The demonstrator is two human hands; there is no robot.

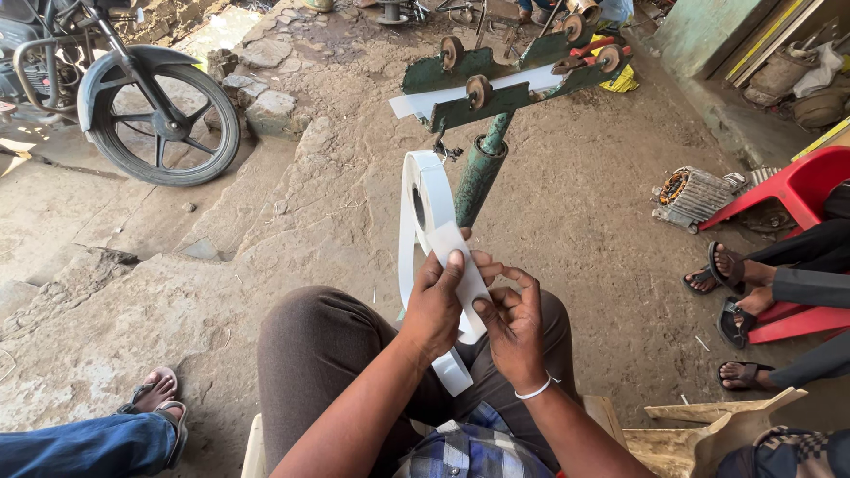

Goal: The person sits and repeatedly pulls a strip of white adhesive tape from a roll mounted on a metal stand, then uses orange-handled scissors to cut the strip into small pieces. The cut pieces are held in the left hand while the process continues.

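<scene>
Over the lap: both hands meet above the brown trousers (328,354), in front of the person's knees.
Left hand (434,305): its grip is pressed together, thumb on top, pinching the loose end of the white flat paper strip (460,265).
Right hand (512,323): its fingers are curled, and the thumb and first finger pinch the same strip lower down, on its right edge.
Strip: it runs between the two hands, and its bottom end hangs down past the wrists onto the lap.
Roll: the big white roll of paper tape (423,208) stands on its edge just beyond the hands, and the strip comes off it.
Stand: a green metal post with rusty little wheels on top (482,168) rises right behind the roll, with more white strip lying across its top bar.
Ground: bare brown dirt floor (292,221), with a motorbike wheel (164,124) far to the left.
Nearby: other people's feet in sandals (730,274) sit well apart on the right, by a red plastic chair (801,181).
</scene>
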